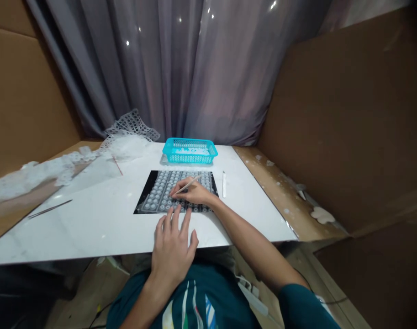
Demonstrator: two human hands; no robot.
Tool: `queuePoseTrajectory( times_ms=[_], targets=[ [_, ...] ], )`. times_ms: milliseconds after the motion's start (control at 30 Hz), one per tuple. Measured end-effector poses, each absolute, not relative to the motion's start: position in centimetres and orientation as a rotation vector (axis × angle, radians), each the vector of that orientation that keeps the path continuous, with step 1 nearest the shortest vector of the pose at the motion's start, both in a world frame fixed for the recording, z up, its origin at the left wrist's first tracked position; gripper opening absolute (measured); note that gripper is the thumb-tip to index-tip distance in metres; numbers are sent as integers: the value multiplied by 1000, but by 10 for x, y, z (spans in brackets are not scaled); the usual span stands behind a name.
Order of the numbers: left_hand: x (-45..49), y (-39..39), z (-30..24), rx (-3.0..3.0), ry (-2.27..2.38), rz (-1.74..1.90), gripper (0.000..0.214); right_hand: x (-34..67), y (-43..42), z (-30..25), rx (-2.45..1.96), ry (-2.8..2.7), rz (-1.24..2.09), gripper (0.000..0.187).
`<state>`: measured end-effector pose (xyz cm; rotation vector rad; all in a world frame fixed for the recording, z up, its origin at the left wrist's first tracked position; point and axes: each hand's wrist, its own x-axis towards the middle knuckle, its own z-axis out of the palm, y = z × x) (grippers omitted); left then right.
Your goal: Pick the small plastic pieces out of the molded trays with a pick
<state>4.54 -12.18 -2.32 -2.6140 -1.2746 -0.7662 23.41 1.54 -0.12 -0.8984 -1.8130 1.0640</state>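
A clear sheet with rows of small round pieces point(155, 197) lies on a black mat point(144, 189) on the white table. Over its middle, my right hand point(198, 193) pinches a slim pale stick-like tool point(189, 184), slanted up to the right. I cannot make out the tool's lower tip at the sheet. My left hand point(172, 244) rests palm down at the table's front edge, fingers spread, with fingertips at the near edge of the mat. It holds nothing.
Behind the mat stands a turquoise basket point(190, 158) with white pieces inside. A white cutter-like tool point(224, 184) lies to the right, thin tweezers point(50, 209) to the left. White perforated scraps point(62, 167) pile up at the left. Cardboard walls point(348, 119) flank the white table point(119, 237).
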Motion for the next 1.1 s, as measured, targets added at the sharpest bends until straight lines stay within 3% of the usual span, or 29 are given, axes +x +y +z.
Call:
queuePoseTrajectory(
  times_ms=[333,533,733,833,1100],
  targets=[
    [46,-124,-23,-2620,-1306,-856,58,231,5,8,-913,-1916,928,22],
    [46,-127,-22,-2619,-1322,-844,55,226,4,3,-1069,-2065,651,6],
    [45,-127,-22,-2602,-1327,-834,52,220,-5,4,-1212,-2192,396,14],
    [45,-127,-21,-2610,-1330,-829,53,217,-1,1,-1246,-2048,423,7],
    [44,-127,-18,-2626,-1314,-823,57,226,15,0,-1074,-1809,677,23]
  ],
)
